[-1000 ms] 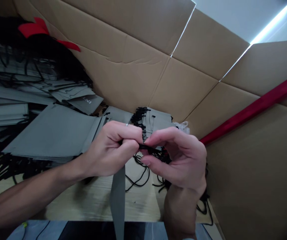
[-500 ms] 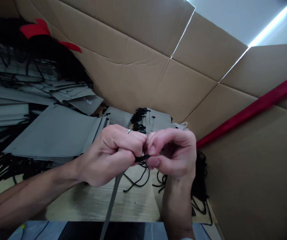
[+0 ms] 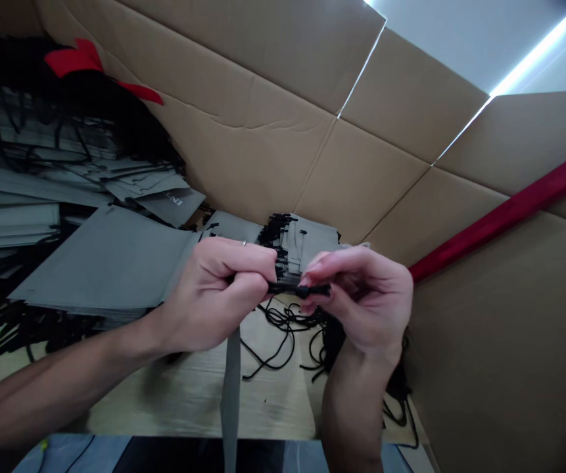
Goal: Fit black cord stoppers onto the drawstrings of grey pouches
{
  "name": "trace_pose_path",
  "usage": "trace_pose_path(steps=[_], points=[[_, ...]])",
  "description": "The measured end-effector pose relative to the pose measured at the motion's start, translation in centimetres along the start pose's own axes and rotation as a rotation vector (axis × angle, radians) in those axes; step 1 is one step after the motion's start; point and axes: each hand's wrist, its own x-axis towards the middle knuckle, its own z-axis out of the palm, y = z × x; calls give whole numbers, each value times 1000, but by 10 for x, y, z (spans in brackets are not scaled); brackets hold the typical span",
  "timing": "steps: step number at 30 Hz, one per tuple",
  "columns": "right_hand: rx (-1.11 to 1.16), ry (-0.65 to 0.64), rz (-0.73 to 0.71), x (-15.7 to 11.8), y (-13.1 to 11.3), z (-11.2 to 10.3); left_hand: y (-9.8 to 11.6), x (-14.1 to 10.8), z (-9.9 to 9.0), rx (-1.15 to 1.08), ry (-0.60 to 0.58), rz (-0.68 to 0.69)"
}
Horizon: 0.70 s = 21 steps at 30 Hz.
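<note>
A black cord with a knot stretches level between my two hands. My left hand, a ring on one finger, is closed in a fist around the cord's left part. Below that fist hangs a grey flat piece, seen edge-on, which looks like a drawstring bag; its top is hidden by the hand. My right hand has thumb and fingers curled at the knot and the short cord end, pinching there. Exactly where the fingertips press is partly hidden.
Stacked grey bags with black cords fill the left side of the table. Another stack lies behind my hands. Loose black cords lie below them. Cardboard walls and a red strip border the back and right.
My right hand has moved right, away from the left fist, and the knot and cord end now show between them. The hanging grey piece has swung to upright.
</note>
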Motion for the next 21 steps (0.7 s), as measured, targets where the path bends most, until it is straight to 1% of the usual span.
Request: trace_pose_path(steps=[2,3,6,8,11,13,16,18,21], points=[[-96,48,-20,-2,-8,-4,-4,1,1,32,18,-33],[-133,48,-21,-3,-11,-5,-5,1,2,47,24,-45],[-205,-5,-6,-4,-18,-6,-6,2,3,105,83,-51],[-271,-12,-3,-5,-21,-4,-6,2,4,152,140,-24],[-446,49,-14,-8,-23,0,-3,2,7,230,171,48],[-523,96,-14,-9,-23,2,-3,3,9,259,159,70],[-525,150,-3,-9,-20,1,-4,3,10,250,144,41],[-499,172,4,-7,-17,-3,-6,3,10,219,107,-33],[-457,220,4,-1,-12,-9,-9,5,5,128,-31,-178]])
